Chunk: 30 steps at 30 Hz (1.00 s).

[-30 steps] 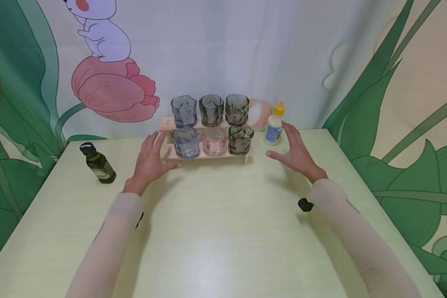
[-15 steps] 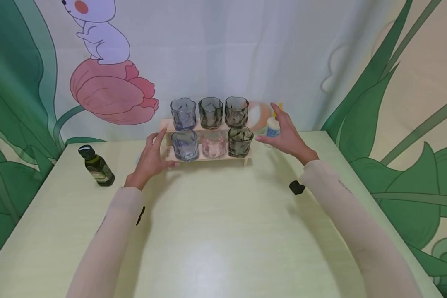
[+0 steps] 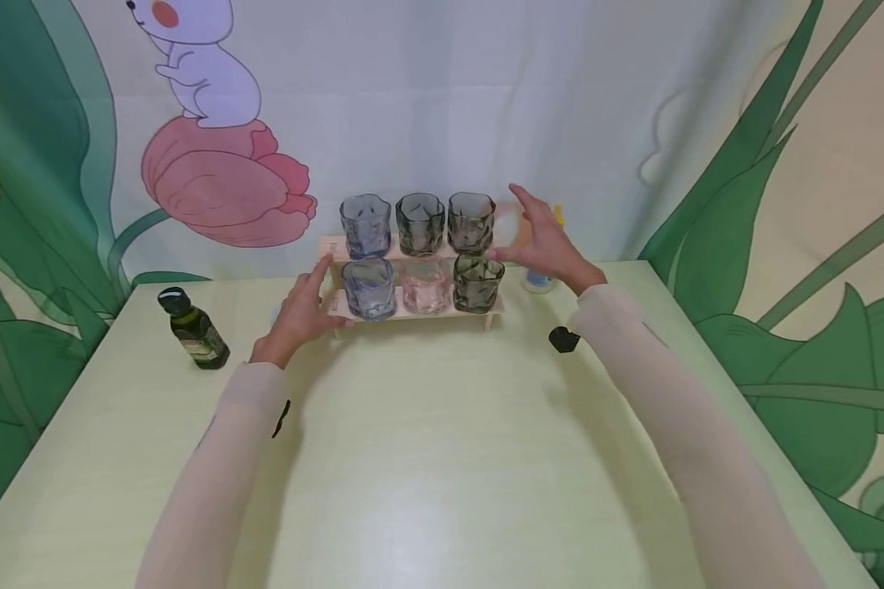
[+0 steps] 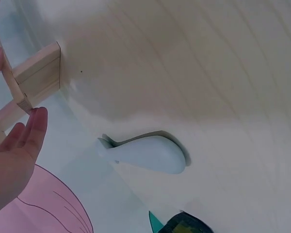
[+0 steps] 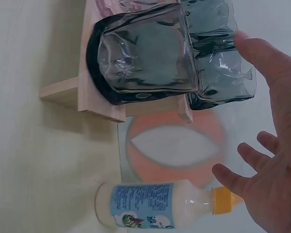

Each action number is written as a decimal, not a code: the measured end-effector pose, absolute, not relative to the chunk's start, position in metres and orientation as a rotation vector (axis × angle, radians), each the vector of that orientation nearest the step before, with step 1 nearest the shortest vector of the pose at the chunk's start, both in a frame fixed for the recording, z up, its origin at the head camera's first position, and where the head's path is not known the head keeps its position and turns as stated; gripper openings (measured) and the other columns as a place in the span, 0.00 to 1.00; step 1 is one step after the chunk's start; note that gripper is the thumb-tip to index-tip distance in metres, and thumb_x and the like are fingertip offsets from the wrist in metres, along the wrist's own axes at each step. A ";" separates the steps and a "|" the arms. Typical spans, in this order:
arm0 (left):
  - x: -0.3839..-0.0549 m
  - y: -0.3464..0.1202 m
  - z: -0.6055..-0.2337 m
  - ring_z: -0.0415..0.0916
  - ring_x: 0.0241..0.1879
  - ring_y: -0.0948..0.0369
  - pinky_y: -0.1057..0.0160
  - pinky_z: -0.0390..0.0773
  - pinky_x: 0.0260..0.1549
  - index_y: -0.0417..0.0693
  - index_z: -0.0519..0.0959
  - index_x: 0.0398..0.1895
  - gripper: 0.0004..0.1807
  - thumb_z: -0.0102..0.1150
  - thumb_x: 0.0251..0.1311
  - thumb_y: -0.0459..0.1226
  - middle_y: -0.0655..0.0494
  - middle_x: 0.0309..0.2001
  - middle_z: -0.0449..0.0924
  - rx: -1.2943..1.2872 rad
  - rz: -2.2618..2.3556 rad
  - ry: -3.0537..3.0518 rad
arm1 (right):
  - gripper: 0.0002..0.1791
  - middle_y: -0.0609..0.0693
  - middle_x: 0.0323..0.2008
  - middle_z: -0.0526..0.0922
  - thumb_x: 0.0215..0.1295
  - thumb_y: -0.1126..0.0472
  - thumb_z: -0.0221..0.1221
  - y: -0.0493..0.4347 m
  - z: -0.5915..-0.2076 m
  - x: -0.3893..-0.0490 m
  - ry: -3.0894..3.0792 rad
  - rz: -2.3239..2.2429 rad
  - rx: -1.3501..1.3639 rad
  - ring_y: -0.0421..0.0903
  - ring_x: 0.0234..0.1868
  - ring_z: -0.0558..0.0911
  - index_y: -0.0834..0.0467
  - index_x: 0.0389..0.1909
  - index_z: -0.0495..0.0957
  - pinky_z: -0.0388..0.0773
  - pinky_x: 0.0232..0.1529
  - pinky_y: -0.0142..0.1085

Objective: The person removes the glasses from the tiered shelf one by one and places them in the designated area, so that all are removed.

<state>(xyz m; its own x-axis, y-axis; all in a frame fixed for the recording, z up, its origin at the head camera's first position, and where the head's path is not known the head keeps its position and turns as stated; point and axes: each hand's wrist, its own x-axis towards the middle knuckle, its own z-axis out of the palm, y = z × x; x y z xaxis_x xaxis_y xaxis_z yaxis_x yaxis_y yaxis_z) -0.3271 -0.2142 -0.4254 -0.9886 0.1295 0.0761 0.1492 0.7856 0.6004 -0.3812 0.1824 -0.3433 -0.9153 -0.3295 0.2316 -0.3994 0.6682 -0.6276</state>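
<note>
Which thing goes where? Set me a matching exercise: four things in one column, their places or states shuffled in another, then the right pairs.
Things
1. Pink glass
2. Dark bottle
3. White bottle
4. Rack

Places or states
A. black-capped, at the left of the table
B. bearing six glasses
C. middle of the front row
D. yellow-topped, right of the glasses

Pairs: 1-C, 2-A, 3-D, 4-B
</note>
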 end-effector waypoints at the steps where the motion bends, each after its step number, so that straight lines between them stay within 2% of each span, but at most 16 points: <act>1: -0.327 -0.214 -0.425 0.70 0.56 0.38 0.38 0.74 0.53 0.60 0.38 0.81 0.64 0.76 0.51 0.35 0.31 0.69 0.58 -0.231 -0.993 -2.944 | 0.61 0.57 0.79 0.47 0.55 0.47 0.72 0.181 -0.342 -0.383 -2.782 1.075 0.613 0.63 0.74 0.60 0.44 0.81 0.42 0.59 0.69 0.62; 11: -0.329 -0.216 -0.422 0.68 0.53 0.41 0.40 0.72 0.51 0.60 0.38 0.81 0.64 0.76 0.51 0.36 0.34 0.61 0.67 -0.270 -1.034 -2.955 | 0.59 0.58 0.78 0.50 0.56 0.47 0.72 0.163 -0.333 -0.396 -2.862 1.005 0.620 0.62 0.74 0.62 0.44 0.81 0.42 0.63 0.68 0.59; 16: -0.332 -0.216 -0.422 0.68 0.55 0.40 0.39 0.71 0.55 0.59 0.38 0.81 0.65 0.77 0.50 0.36 0.32 0.63 0.66 -0.261 -1.040 -2.972 | 0.57 0.61 0.74 0.57 0.57 0.49 0.72 0.154 -0.334 -0.403 -2.876 0.972 0.650 0.62 0.71 0.64 0.46 0.80 0.44 0.64 0.67 0.58; 21: -0.335 -0.216 -0.421 0.68 0.51 0.43 0.42 0.71 0.53 0.58 0.38 0.81 0.66 0.78 0.49 0.38 0.34 0.59 0.68 -0.235 -1.042 -2.993 | 0.56 0.62 0.68 0.63 0.58 0.49 0.71 0.146 -0.336 -0.409 -2.894 0.979 0.654 0.59 0.68 0.66 0.45 0.80 0.45 0.66 0.66 0.57; 30: -0.337 -0.218 -0.421 0.69 0.53 0.42 0.42 0.72 0.54 0.62 0.39 0.81 0.65 0.78 0.49 0.39 0.34 0.59 0.68 -0.211 -1.076 -2.997 | 0.56 0.62 0.72 0.57 0.59 0.51 0.71 0.133 -0.337 -0.416 -2.930 1.052 0.632 0.58 0.68 0.65 0.42 0.80 0.43 0.69 0.62 0.58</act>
<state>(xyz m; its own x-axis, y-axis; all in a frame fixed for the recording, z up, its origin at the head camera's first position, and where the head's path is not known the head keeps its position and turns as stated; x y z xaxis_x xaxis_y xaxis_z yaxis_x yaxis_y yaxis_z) -0.3368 -0.2182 -0.4211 -0.9900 0.1412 -0.0023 0.1076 0.7642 0.6360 -0.4156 0.1327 -0.3367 -0.9202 -0.3786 0.0996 -0.3555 0.7016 -0.6175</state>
